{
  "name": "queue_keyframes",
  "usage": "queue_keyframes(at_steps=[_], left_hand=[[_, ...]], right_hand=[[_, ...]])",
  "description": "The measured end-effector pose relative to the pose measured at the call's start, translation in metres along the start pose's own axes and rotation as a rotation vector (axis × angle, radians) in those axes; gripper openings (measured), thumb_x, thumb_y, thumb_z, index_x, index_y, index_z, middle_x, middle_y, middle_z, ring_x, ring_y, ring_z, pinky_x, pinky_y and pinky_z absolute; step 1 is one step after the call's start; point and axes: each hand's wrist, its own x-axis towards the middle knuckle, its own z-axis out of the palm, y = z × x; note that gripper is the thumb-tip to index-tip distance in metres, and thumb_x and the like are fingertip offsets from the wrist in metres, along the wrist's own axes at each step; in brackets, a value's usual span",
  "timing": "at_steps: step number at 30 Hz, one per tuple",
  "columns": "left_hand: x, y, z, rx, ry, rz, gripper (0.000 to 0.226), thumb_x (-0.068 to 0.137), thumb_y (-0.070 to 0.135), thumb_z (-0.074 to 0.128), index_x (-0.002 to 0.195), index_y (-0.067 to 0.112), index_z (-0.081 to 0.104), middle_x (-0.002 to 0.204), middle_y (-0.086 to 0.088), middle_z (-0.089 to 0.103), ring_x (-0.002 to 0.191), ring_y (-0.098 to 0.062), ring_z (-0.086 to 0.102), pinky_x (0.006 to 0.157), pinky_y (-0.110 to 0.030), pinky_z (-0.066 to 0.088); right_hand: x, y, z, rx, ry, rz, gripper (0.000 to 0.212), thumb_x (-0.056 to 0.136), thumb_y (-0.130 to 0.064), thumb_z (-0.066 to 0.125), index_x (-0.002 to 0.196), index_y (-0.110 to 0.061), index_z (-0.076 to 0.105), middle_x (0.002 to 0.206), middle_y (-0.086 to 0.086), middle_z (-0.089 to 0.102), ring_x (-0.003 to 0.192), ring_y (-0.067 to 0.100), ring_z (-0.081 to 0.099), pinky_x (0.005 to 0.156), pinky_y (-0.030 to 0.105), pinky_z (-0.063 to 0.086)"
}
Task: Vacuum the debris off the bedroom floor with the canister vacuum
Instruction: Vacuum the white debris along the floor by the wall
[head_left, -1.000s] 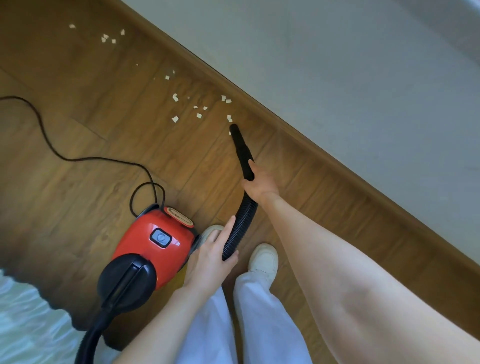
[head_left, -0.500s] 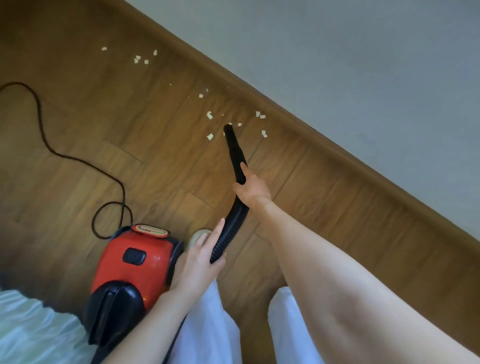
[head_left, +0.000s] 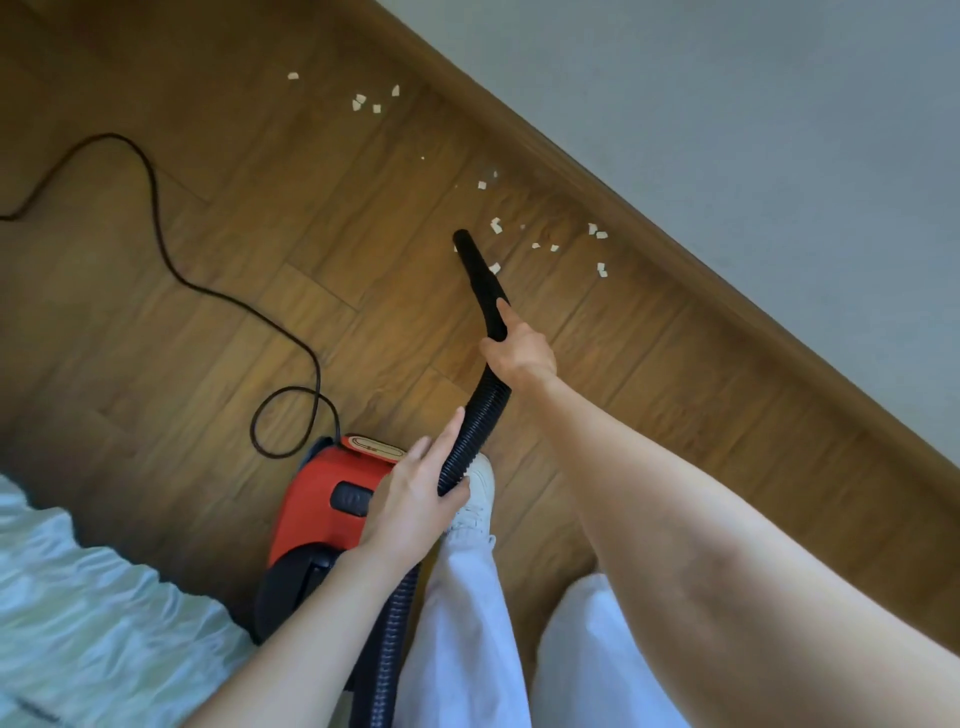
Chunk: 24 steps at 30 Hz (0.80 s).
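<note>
Since half a second ago the nozzle (head_left: 480, 280) has swung left off the scraps (head_left: 496, 225) nearest the baseboard (head_left: 675, 244); its tip now sits at the left edge of the near cluster, one scrap touching its right side. One white shoe (head_left: 475, 493) has also come forward beside the vacuum (head_left: 332, 504).

Right hand (head_left: 519, 353) grasps the nozzle where it joins the ribbed hose (head_left: 475, 431), forefinger laid straight along the tube. Left hand (head_left: 410, 499) holds the hose lower down, thumb hooked round it and fingers fairly straight alongside.

One red and black vacuum stands on the wood floor (head_left: 260, 291) beside the person's left leg, partly hidden by the left hand. One black cord (head_left: 171, 260) snakes from it across the floor and makes one loop just behind it.

Counted scraps: about ten in the near cluster by the nozzle, three small ones farther up by the baseboard, and five in a far group near the top. Some specks are too small to count surely.

Pale bedding (head_left: 78, 613) fills the lower left corner.
</note>
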Motion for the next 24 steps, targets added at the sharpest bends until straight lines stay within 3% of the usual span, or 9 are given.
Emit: queue_keyframes(at_steps=[8, 14, 18, 24], left_hand=[[0.002, 0.043, 0.056, 0.037, -0.116, 0.046, 0.078, 0.087, 0.030, 0.057, 0.145, 0.048, 0.009, 0.101, 0.007, 0.049, 0.082, -0.018, 0.056, 0.067, -0.038, 0.049], [-0.006, 0.076, 0.100, 0.100, -0.219, 0.078, 0.076, 0.088, 0.033, 0.055, 0.143, 0.053, 0.006, 0.096, 0.012, 0.043, 0.073, -0.017, 0.054, 0.063, -0.036, 0.050], [-0.009, 0.094, 0.123, 0.149, -0.258, 0.105, 0.075, 0.088, 0.033, 0.054, 0.143, 0.053, 0.007, 0.095, 0.010, 0.044, 0.071, -0.018, 0.053, 0.063, -0.036, 0.049], [-0.004, 0.100, 0.131, 0.177, -0.270, 0.137, 0.073, 0.089, 0.032, 0.054, 0.144, 0.051, 0.010, 0.095, 0.008, 0.044, 0.072, -0.020, 0.054, 0.063, -0.035, 0.049]], right_hand=[[-0.008, 0.078, -0.038, -0.012, 0.053, 0.102, 0.064, 0.098, -0.027, 0.045, 0.153, -0.037, 0.014, 0.130, 0.009, 0.058, 0.099, 0.026, 0.063, 0.065, 0.030, 0.045], [-0.023, 0.152, -0.064, 0.054, 0.112, 0.188, 0.064, 0.099, -0.025, 0.045, 0.153, -0.036, 0.012, 0.130, 0.010, 0.058, 0.104, 0.028, 0.062, 0.073, 0.033, 0.050], [-0.032, 0.191, -0.075, 0.143, 0.142, 0.238, 0.065, 0.099, -0.024, 0.046, 0.153, -0.035, 0.012, 0.126, 0.010, 0.059, 0.099, 0.027, 0.063, 0.068, 0.031, 0.049], [-0.030, 0.208, -0.083, 0.198, 0.138, 0.205, 0.065, 0.099, -0.025, 0.046, 0.153, -0.035, 0.012, 0.130, 0.010, 0.057, 0.101, 0.027, 0.062, 0.071, 0.031, 0.051]])
